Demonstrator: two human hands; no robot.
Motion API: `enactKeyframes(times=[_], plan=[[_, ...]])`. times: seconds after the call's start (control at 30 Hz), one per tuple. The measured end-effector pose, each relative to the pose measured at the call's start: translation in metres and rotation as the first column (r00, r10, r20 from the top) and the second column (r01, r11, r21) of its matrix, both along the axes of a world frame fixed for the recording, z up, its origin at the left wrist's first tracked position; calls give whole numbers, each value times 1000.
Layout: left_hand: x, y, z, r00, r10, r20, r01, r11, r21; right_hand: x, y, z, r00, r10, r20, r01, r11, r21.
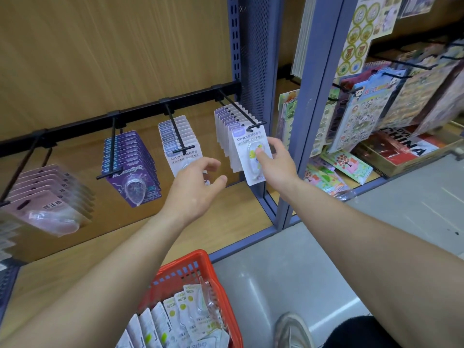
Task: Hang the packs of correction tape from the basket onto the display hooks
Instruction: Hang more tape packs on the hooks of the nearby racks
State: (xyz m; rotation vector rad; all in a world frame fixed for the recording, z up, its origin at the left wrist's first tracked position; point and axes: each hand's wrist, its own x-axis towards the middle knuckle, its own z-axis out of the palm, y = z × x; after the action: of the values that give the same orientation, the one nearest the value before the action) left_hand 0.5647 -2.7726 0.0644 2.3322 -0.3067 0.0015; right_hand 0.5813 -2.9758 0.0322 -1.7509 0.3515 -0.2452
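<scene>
Basket (173,270) lay low, many correction tape packs (173,312) left inside. Display hooks (177,133) carried full rows. Right grip (276,162) pinched the front pack (244,146) at the rightmost hook's tip; left grip (195,187) hung relaxed, empty. Roughly midway, I judged.

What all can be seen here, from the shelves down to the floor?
Black metal display hooks: at least four, black, on the rail.
Pink card packs: one stack, leftmost hook.
Purple card packs: one stack, second hook.
White card packs: two stacks, third and rightmost hooks.
Front white pack of correction tape: one, at rightmost hook's tip.
Red plastic basket: one, bottom centre.
White-and-green packs: many, inside basket.
Colourful sticker sheets: many, right-hand rack.
Grey shoe: one, bottom right.
Left hand: one, open, before third hook's packs.
Right hand: one, pinching front white pack.
</scene>
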Motion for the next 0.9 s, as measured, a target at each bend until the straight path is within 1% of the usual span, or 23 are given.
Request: enactKeyframes(times=[0.13, 0.2, 0.27, 0.33, 0.37, 0.47, 0.53, 0.6, 0.77, 0.8, 0.83, 0.87, 0.9], plan=[[-9, 23, 6, 998, -41, 52, 35, 995, 95, 18, 7, 1, 999, 4, -34, -13, 965, -261], [-17, 39, 10, 998, -43, 53, 36, 992, 123, 21, 7, 0, 992, -30, -120, -20, 918, -396], [-26, 57, 12, 998, -43, 55, 32, 984, 178, 16, 7, 0, 962, -82, -259, -74, 839, -539], [-36, 74, 12, 998, -41, 41, 31, 975, 220, 3, 8, -1, 926, -75, -370, -196, 743, -640], [-41, 81, 12, 999, -34, 28, 27, 974, 227, -5, 10, -1, 906, -44, -420, -276, 690, -669], [-62, 100, 8, 1000, -15, -15, 18, 973, 228, -34, 19, 3, 810, 103, -578, -539, 521, -662], [-77, 113, 2, 999, -10, -38, 18, 975, 221, -54, 35, 10, 747, 171, -643, -641, 441, -628], [-93, 127, -7, 998, 9, -63, 5, 977, 212, -75, 55, 13, 714, 220, -665, -690, 379, -616], [-137, 165, -38, 984, 73, -161, -32, 969, 243, -128, 110, 4, 635, 336, -695, -767, 163, -621], [-146, 173, -47, 979, 85, -187, -34, 964, 262, -138, 120, -4, 620, 361, -697, -775, 142, -616], [-156, 181, -56, 972, 96, -213, -35, 961, 274, -148, 130, -15, 609, 381, -696, -782, 140, -608], [-166, 190, -67, 966, 107, -234, -40, 961, 273, -157, 139, -28, 603, 402, -689, -790, 178, -587], [-176, 199, -79, 960, 118, -255, -49, 964, 263, -166, 147, -44, 597, 420, -683, -799, 241, -550]])
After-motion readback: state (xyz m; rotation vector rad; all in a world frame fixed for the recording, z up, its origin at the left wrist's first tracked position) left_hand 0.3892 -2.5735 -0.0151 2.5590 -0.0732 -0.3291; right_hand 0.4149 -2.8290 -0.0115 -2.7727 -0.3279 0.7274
